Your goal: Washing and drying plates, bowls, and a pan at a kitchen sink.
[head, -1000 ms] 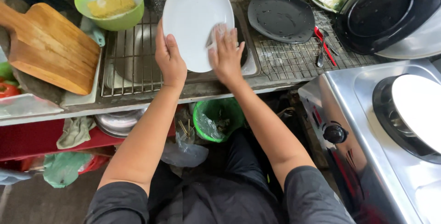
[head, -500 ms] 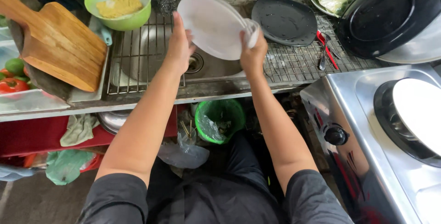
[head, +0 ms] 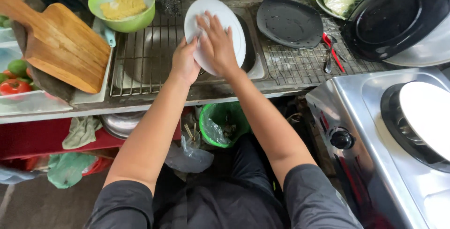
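Far left: green bowl (head: 122,4) holding a yellow sponge (head: 124,6), standing on the wire rack (head: 140,60) over the sink.
Left: wooden cutting board (head: 61,46), tilted, overlapping a white tray (head: 33,102) of tomatoes and limes.
Far right: black plate (head: 289,22) on the mesh rack, lettuce beyond it, black pan lid (head: 398,18) at the edge.
Near right: steel stove (head: 356,111).
Below: green-lined bin (head: 224,125).
White plate (head: 214,35): tilted over the sink, centre of the scene.
Left hand (head: 185,62): curled, gripping the plate's near-left rim.
Right hand (head: 216,46): open, fingers spread, flat on the plate's face.
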